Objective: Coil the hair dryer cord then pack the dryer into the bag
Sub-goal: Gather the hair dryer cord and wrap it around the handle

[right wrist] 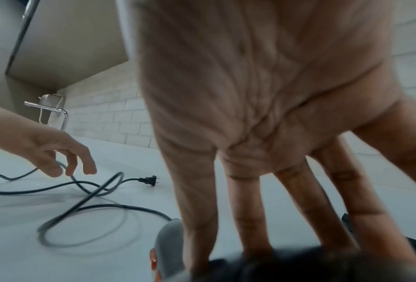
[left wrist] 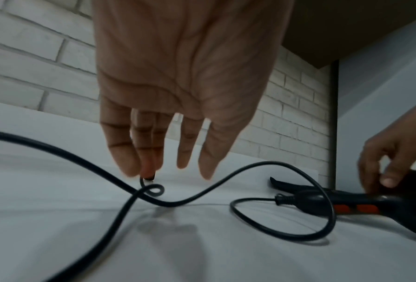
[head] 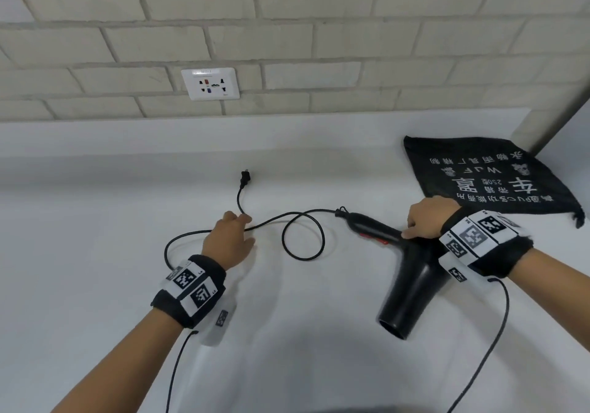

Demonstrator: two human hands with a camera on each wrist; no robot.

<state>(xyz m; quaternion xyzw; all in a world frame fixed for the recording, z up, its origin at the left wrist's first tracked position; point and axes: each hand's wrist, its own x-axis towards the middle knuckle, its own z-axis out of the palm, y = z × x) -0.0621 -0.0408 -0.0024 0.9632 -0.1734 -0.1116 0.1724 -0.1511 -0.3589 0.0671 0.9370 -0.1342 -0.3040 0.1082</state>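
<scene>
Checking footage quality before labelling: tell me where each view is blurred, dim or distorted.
Head view: sharp, evenly lit, brick wall bowed by the wide lens. Left wrist view: dim, left hand smeared toward the fingertips. Right wrist view: right hand and hair dryer blurred.

A home wash or kitchen corner, which of the two is unclear. A white brick-tiled wall (head: 287,38) carries a multi-pin wall socket (head: 210,84) just above a smooth white tabletop (head: 95,189). A chrome tap (right wrist: 50,110) stands further along it, and a cupboard (left wrist: 346,28) hangs overhead.
</scene>
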